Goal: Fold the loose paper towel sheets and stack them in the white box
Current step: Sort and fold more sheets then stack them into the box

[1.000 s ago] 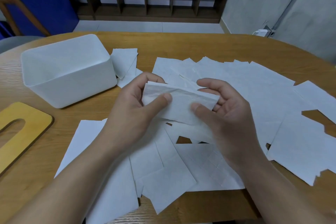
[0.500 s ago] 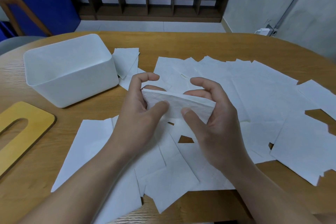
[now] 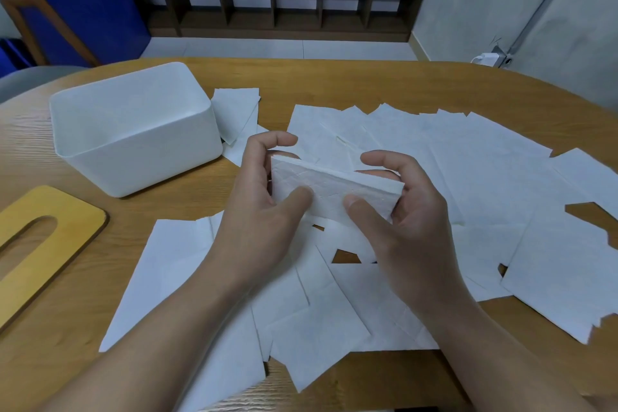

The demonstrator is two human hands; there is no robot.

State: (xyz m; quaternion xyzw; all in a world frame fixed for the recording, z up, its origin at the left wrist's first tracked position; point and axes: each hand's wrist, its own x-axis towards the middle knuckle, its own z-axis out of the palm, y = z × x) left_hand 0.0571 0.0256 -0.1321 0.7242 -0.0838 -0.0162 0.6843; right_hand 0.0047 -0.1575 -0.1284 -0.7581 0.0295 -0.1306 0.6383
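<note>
Both hands hold one folded towel [image 3: 334,192] above the middle of the tabletop [image 3: 334,84], clear of the surface. The left hand [image 3: 267,211] grips the towel's left end: thumb on the near face, fingers curled behind and over the top edge. The right hand [image 3: 401,221] grips the right end in the same way, thumb on the near face and fingers wrapped round the far side. Each grip is closed on the towel. The towel is a thick, layered rectangle, tilted so its upper edge runs down toward the right.

Loose sheets [image 3: 468,170] lie flat and overlapping across the tabletop, from the middle to the right edge and down to the near edge below the forearms. A few small gaps between the sheets show bare wood. Two or three more sheets [image 3: 234,114] lie just beside the right wall of the box [image 3: 133,130], one tucked partly against it.

The box stands upright and open near the far-left edge of the tabletop, well apart from the hands. Its interior shows white; contents cannot be told. A yellow wooden lid [image 3: 43,244] with a long slot lies flat at the left edge, near the box but not touching it.
</note>
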